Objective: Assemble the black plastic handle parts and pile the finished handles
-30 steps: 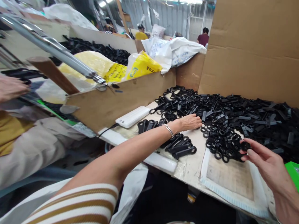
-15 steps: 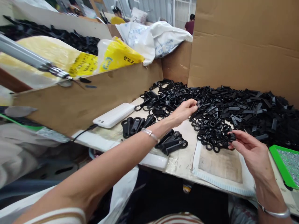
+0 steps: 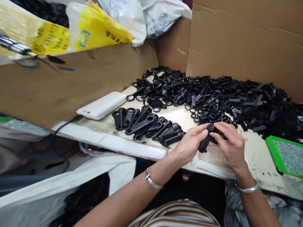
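Nearby, white device (image 3: 102,105) left of held part (image 3: 204,144), green tray (image 3: 274,152) right.

- Left bangle (image 3: 151,182): silver-coloured metal, shiny, slim, worn around the wrist — with a small break or joint in its band.
- Right bangle (image 3: 249,189): also silver-coloured, a smooth, rounded band that looks plain.
- Left forearm (image 3: 125,201) and right forearm (image 3: 261,206): uncovered by cloth where they show.
- Top (image 3: 175,214): white with brown stripes — only a curved part shows, its cut hidden.
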`<move>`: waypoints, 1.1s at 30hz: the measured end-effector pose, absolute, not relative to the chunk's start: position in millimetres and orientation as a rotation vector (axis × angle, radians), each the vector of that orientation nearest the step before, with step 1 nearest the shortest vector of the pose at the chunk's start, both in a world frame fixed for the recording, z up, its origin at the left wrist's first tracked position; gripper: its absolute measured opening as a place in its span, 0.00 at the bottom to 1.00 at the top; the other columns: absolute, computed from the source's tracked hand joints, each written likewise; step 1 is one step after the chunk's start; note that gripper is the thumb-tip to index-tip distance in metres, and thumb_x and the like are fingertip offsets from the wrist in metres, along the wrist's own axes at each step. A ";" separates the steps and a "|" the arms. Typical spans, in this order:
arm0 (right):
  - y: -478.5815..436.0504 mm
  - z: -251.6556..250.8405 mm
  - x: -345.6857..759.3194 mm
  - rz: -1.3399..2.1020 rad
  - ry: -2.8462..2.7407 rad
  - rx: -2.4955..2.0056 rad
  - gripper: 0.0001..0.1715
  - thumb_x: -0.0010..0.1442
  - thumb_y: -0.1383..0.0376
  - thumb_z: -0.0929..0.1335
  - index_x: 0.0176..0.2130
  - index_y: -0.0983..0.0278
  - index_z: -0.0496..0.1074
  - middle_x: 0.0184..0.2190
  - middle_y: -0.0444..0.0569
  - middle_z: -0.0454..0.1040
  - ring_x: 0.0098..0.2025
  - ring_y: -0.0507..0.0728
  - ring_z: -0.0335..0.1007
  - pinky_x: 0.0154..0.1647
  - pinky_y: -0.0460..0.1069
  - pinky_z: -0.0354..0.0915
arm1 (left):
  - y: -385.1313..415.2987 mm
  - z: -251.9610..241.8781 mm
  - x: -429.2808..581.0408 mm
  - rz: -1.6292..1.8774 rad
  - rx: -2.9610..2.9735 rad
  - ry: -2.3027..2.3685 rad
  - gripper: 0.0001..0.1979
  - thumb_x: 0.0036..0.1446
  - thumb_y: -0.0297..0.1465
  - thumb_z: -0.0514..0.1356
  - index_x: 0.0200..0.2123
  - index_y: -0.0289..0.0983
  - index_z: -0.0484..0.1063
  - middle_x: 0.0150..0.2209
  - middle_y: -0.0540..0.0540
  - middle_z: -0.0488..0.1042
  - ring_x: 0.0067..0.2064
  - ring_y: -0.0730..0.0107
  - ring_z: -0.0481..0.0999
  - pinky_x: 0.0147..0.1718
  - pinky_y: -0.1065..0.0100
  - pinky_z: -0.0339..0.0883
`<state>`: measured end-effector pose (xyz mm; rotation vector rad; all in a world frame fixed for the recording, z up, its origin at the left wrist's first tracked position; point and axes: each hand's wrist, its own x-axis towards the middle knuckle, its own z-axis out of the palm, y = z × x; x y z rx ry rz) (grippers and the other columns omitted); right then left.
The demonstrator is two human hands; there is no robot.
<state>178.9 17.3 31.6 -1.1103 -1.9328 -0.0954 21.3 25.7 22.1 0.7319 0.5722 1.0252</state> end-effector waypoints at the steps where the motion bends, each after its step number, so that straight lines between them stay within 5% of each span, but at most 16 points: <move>1: 17.2 31.4 178.1 -0.130 -1.959 -1.102 0.10 0.63 0.66 0.69 0.45 0.60 0.77 0.42 0.51 0.80 0.44 0.59 0.76 0.49 0.57 0.73 | 25.3 21.7 21.3 1.030 0.737 0.575 0.15 0.52 0.32 0.67 0.43 0.35 0.79 0.43 0.43 0.79 0.32 0.76 0.73 0.35 0.71 0.70; 13: 12.2 26.2 176.3 -0.163 -2.017 -1.161 0.15 0.64 0.67 0.68 0.50 0.62 0.76 0.42 0.55 0.78 0.43 0.59 0.74 0.48 0.56 0.72 | 16.7 11.5 25.3 1.137 1.068 0.754 0.17 0.61 0.35 0.57 0.51 0.36 0.75 0.43 0.44 0.77 0.33 0.73 0.73 0.35 0.71 0.70; 21: -4.9 24.7 198.5 0.364 -1.957 -1.222 0.15 0.62 0.63 0.70 0.49 0.53 0.77 0.48 0.46 0.77 0.47 0.56 0.76 0.47 0.50 0.74 | 7.9 17.0 5.7 0.853 1.246 0.720 0.20 0.63 0.41 0.53 0.49 0.34 0.74 0.24 0.51 0.68 0.23 0.74 0.69 0.20 0.75 0.64; 26: -10.3 8.7 200.9 0.742 -1.687 -1.422 0.20 0.62 0.56 0.69 0.52 0.56 0.76 0.48 0.48 0.80 0.46 0.59 0.78 0.47 0.53 0.76 | -2.6 26.3 -1.3 0.924 1.387 0.769 0.19 0.64 0.35 0.53 0.55 0.37 0.72 0.38 0.47 0.78 0.38 0.68 0.76 0.38 0.71 0.70; 29: -15.0 8.7 189.5 0.773 -1.651 -1.464 0.18 0.60 0.54 0.70 0.46 0.59 0.80 0.42 0.49 0.82 0.39 0.61 0.79 0.40 0.53 0.77 | -9.0 28.0 -4.8 0.909 1.536 0.819 0.23 0.62 0.34 0.56 0.60 0.38 0.68 0.45 0.45 0.79 0.42 0.67 0.77 0.45 0.70 0.68; 33: -19.8 18.3 159.7 0.694 -1.631 -1.533 0.14 0.60 0.54 0.69 0.37 0.58 0.82 0.27 0.48 0.80 0.24 0.57 0.73 0.23 0.50 0.71 | -13.4 22.6 -10.5 0.968 1.552 0.924 0.22 0.64 0.34 0.53 0.60 0.36 0.68 0.30 0.49 0.78 0.28 0.73 0.75 0.33 0.74 0.69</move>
